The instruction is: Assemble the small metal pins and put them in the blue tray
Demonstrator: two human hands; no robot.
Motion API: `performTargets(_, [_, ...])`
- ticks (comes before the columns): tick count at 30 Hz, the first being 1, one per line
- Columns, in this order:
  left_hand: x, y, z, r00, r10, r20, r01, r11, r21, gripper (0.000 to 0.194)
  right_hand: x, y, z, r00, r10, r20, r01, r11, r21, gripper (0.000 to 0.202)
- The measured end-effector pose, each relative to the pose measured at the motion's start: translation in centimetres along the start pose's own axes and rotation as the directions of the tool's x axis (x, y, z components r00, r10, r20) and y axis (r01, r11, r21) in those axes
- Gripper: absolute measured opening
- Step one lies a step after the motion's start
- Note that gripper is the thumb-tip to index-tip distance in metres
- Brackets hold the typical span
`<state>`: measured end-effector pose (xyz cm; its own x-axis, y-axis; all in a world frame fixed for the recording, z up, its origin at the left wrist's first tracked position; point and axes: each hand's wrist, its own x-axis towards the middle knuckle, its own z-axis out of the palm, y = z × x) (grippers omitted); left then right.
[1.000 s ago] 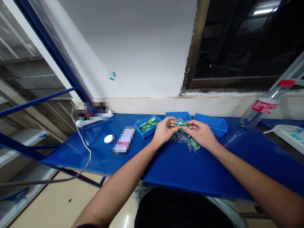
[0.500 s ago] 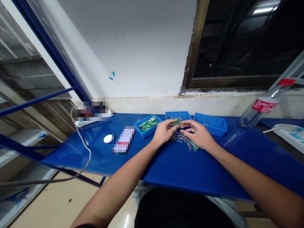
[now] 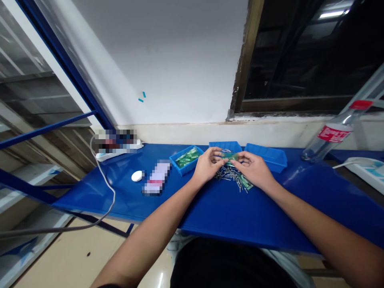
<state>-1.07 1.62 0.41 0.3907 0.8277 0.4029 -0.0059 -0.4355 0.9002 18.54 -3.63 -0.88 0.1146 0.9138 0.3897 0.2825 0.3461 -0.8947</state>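
Between both hands is a small green-printed plastic packet (image 3: 230,158), stretched flat above the blue table. My left hand (image 3: 207,165) pinches its left side with thumb and fingers, and my right hand (image 3: 254,169) grips the right side. Beneath them lies a loose pile of thin metal pins (image 3: 230,173), partly covered by the hands. Another green packet (image 3: 246,183) rests at the pile's right edge, by my right wrist. Left of my left hand is a blue bin (image 3: 180,169) filled with similar green packets.
Behind the hands stand a blue bin (image 3: 220,145) with metal pins in it and another blue bin (image 3: 274,163). A clear bottle (image 3: 333,134) with a red cap stands at right. To the left are a white oval object (image 3: 137,176), a blurred-out flat item (image 3: 157,178) and a cable (image 3: 111,188).
The green packet is now spread level between my hands. My right hand has moved slightly right, its thumb and fingers closing on the packet's right side.
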Motion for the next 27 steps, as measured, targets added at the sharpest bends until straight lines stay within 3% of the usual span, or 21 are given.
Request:
performTargets(2, [0.0,0.1,0.0,1.000,0.002,-0.009,-0.001,0.999,0.046,0.039,0.0,0.0,0.0,0.997,0.002,-0.073,-0.004,1.000,-0.023,0.035])
performTargets(5, [-0.3,0.4,0.2,0.997,-0.004,0.076,-0.001,0.997,0.072,0.043,0.0,-0.2,-0.1,0.993,-0.055,-0.104,0.043,0.993,-0.112,0.029])
performTargets(10, [-0.6,0.3,0.3,0.977,0.048,0.206,-0.063,0.996,0.065,0.062,-0.5,-0.9,0.2,0.968,-0.207,0.145,0.232,0.955,-0.183,0.028])
performTargets(13, [-0.3,0.4,-0.3,0.985,0.048,0.166,-0.078,0.981,0.179,0.053,-0.8,-1.6,0.4,0.949,-0.247,0.194,0.283,0.940,-0.188,0.024])
performTargets(17, [0.0,1.3,-1.2,0.996,0.055,0.076,-0.078,0.935,0.347,0.037,-0.9,-2.3,0.3,0.966,-0.234,0.110,0.253,0.944,-0.212,0.022])
performTargets(19, [0.0,2.0,-1.7,0.993,0.114,0.038,-0.120,0.888,0.444,0.035,-0.8,-2.4,0.2,0.972,-0.224,0.069,0.234,0.944,-0.234,0.024])
performTargets(22, [0.1,2.9,-2.5,0.972,0.223,0.073,-0.225,0.798,0.559,0.033,-0.8,-2.6,0.0,0.973,-0.223,0.055,0.229,0.934,-0.274,0.024])
performTargets(27, [0.3,3.5,-4.7,0.961,0.274,0.023,-0.207,0.663,0.719,0.029,-0.9,-2.8,-0.1,0.951,-0.290,0.105,0.308,0.887,-0.344,0.020])
